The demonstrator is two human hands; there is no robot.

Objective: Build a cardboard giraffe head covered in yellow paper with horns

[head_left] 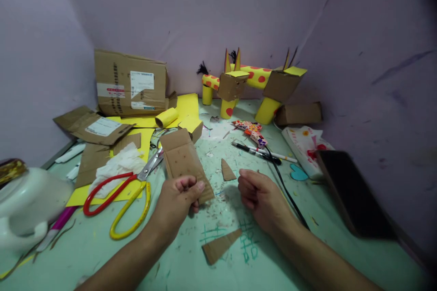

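Note:
My left hand (179, 198) is closed on the lower end of a flat cardboard strip (182, 157), which has a crease near its far end and small dark dots. To the right, my right hand (257, 195) is curled into a loose fist over the table, with nothing showing between its fingers. Between the hands and a little beyond lies a small pointed cardboard piece (227, 170). A longer cardboard triangle (221, 246) lies closer to me. Left of the strip are open scissors (145, 175) with one red and one yellow handle.
Cardboard giraffe figures (234, 86) with yellow spotted bodies stand at the back. A patterned glue gun (254, 132), pens (256, 152), and a phone (351, 191) lie right. A cardboard box (131, 84), crumpled tissue (119, 166) and white teapot-like vessel (34, 195) occupy the left.

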